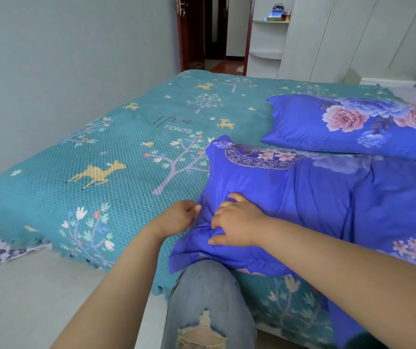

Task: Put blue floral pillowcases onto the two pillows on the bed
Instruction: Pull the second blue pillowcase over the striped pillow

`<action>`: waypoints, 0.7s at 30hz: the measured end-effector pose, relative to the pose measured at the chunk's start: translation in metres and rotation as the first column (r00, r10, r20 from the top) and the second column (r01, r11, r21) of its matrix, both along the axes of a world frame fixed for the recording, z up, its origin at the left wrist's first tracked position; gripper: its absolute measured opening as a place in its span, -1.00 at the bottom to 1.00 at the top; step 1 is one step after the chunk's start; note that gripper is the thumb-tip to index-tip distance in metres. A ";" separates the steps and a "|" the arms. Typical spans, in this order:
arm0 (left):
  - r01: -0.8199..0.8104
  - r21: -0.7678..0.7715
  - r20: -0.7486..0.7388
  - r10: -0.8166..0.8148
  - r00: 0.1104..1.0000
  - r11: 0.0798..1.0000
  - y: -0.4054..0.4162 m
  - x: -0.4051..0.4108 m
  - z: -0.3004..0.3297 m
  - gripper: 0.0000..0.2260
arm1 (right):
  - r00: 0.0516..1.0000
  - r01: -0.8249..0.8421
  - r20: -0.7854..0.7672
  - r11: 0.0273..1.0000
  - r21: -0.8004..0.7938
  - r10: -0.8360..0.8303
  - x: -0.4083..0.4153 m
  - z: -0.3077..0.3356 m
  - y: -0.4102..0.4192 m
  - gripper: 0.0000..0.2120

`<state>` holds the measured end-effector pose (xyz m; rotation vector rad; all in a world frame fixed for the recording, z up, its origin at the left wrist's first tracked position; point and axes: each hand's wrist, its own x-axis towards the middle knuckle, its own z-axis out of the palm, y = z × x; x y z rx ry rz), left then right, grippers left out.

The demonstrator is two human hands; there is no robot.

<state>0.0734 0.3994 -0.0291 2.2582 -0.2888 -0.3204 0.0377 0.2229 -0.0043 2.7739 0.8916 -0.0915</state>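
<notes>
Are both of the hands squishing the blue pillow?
No, only the right hand presses and bunches the near pillow; the left hand sits curled beside its edge, over the teal bedspread.

A single head-worn wide-angle camera looks forward and down from the bedside, close over the near pillow (pixel 315 197) at the mattress edge, with both forearms entering from the bottom. It faces across the teal bedspread (pixel 116 152) toward the far doorway (pixel 214 31) and white wardrobe (pixel 352 34)
</notes>
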 end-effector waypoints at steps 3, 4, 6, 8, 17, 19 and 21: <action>-0.131 -0.115 0.037 0.136 0.990 0.985 0.005 0.008 -0.001 -0.88 | 0.999 0.021 -0.045 1.000 0.017 -0.020 -0.002 -0.002 0.002 -0.61; -0.137 -0.188 -0.016 0.136 0.991 0.973 0.001 0.010 -0.001 -0.89 | 0.998 0.032 -0.044 0.999 -0.014 -0.033 -0.004 -0.002 0.004 -0.61; -0.145 -0.234 -0.078 0.130 0.988 0.961 -0.014 0.015 -0.004 -0.80 | 0.997 0.065 -0.033 0.994 -0.089 -0.068 -0.006 -0.002 0.006 -0.57; -0.137 -0.155 -0.049 0.131 0.990 0.978 -0.031 0.022 -0.011 -0.75 | 0.995 0.089 -0.031 0.989 -0.115 -0.093 -0.007 -0.004 0.006 -0.55; -0.231 -0.093 -0.012 0.231 0.973 0.968 -0.053 0.035 -0.027 -0.73 | 0.980 0.181 -0.109 0.976 0.122 -0.168 -0.001 -0.003 -0.026 -0.57; -0.236 -0.090 -0.057 0.232 0.971 0.968 -0.049 0.036 -0.028 -0.71 | 0.979 0.177 -0.122 0.975 0.132 -0.161 0.002 -0.004 -0.029 -0.56; -0.217 -0.077 -0.070 0.212 0.975 0.973 -0.042 0.036 -0.029 -0.75 | 0.978 0.180 -0.127 0.977 0.113 -0.166 0.005 -0.007 -0.030 -0.56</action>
